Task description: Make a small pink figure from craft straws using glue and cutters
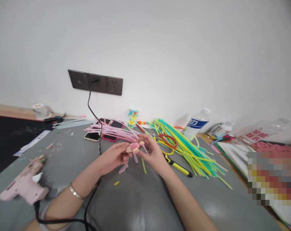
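Note:
Over the middle of the grey table, both hands meet around a small pink and pale-yellow fuzzy pipe-cleaner piece [134,148]. My left hand [115,156] pinches it from the left, with the other fingers curled. On its other side my right hand [153,153] grips it between thumb and fingers. Pink pipe cleaners [114,131] lie in a bundle just behind the hands. Beneath them are lilac fuzzy bits [123,168] and a short yellow piece [116,183]. A yellow-and-black tool [178,167] rests beside my right wrist.
A pink glue gun [27,189] lies at the left, its black cord [90,199] crossing under my left arm. Green and yellow pipe cleaners [191,149] spread to the right. Behind stand a bottle [195,124] and a small colourful figure [133,118]. Phones [92,137] lie under the pink bundle.

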A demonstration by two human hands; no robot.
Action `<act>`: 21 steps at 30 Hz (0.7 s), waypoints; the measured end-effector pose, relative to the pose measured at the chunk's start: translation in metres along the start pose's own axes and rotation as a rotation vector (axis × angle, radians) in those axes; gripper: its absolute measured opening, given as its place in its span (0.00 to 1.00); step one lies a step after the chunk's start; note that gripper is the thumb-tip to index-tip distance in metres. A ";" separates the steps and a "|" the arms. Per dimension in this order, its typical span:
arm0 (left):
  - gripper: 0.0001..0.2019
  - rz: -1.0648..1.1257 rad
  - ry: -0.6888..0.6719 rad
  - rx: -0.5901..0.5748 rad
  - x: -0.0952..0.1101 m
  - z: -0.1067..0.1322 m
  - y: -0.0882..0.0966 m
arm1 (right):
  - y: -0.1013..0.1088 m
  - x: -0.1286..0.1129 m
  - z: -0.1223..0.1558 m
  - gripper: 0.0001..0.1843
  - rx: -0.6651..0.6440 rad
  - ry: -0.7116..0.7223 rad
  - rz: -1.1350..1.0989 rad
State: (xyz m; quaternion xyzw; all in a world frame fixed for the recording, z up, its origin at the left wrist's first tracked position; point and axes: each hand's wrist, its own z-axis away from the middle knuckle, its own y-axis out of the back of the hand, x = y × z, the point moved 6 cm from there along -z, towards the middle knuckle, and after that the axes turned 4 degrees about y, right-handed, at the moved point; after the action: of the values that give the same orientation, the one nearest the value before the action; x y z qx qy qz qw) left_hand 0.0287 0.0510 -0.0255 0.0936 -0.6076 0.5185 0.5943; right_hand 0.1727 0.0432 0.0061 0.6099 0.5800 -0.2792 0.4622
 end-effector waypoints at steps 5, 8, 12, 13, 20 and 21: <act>0.13 -0.083 0.013 -0.038 -0.002 0.001 -0.005 | -0.002 -0.001 -0.001 0.12 -0.039 -0.014 0.001; 0.14 -0.106 -0.003 -0.033 -0.001 0.001 -0.005 | -0.004 -0.001 -0.001 0.13 -0.047 -0.061 -0.010; 0.14 -0.124 -0.021 0.000 0.000 0.001 -0.005 | -0.006 -0.001 -0.001 0.13 -0.065 -0.079 -0.065; 0.14 -0.143 -0.023 0.000 0.001 0.002 -0.005 | -0.005 -0.001 -0.002 0.13 -0.053 -0.068 -0.060; 0.19 -0.513 -0.120 0.083 0.011 0.001 -0.001 | -0.005 0.007 0.000 0.13 -0.069 -0.074 0.036; 0.19 -0.583 -0.164 0.136 0.014 0.001 0.003 | -0.004 0.009 0.001 0.13 -0.048 -0.076 0.113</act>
State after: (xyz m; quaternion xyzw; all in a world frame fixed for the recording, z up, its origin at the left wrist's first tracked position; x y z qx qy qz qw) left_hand 0.0220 0.0585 -0.0148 0.3447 -0.5651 0.3564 0.6594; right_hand 0.1706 0.0458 -0.0028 0.6194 0.5331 -0.2617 0.5135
